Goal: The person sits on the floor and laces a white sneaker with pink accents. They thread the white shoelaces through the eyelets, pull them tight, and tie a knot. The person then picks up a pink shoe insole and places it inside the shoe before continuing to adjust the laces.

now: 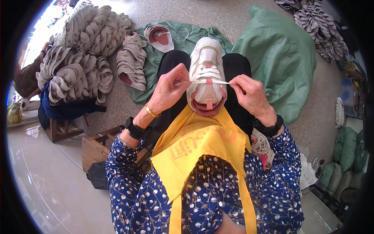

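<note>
"Any lettering in view?"

"Orange printing on the yellow apron, upside down from here and broken up by folds. The sneaker has a small mark on its tongue, too fine to make out."

"Where is the sneaker?"

"Between the knees, in their black trousers, toe pointing away, its collar next to the apron."

"And the fingers?"

"The left hand pinches one side of the white shoelace, fingers curled tight. The right hand nips the other side between thumb and fingertips. The lace runs straight across the pink tongue loop."

"What's around?"

"A bulging green sack beyond the right hand and a flatter green sheet under the left side. On that lie a nested row of shoe uppers and a single upper. Larger grey piles rise farther left; a wooden crate sits near the left elbow."

"Materials?"

"White perforated mesh with smooth overlays and salmon lining on the sneaker; creased woven plastic for the sack; speckled flooring beyond."
</note>
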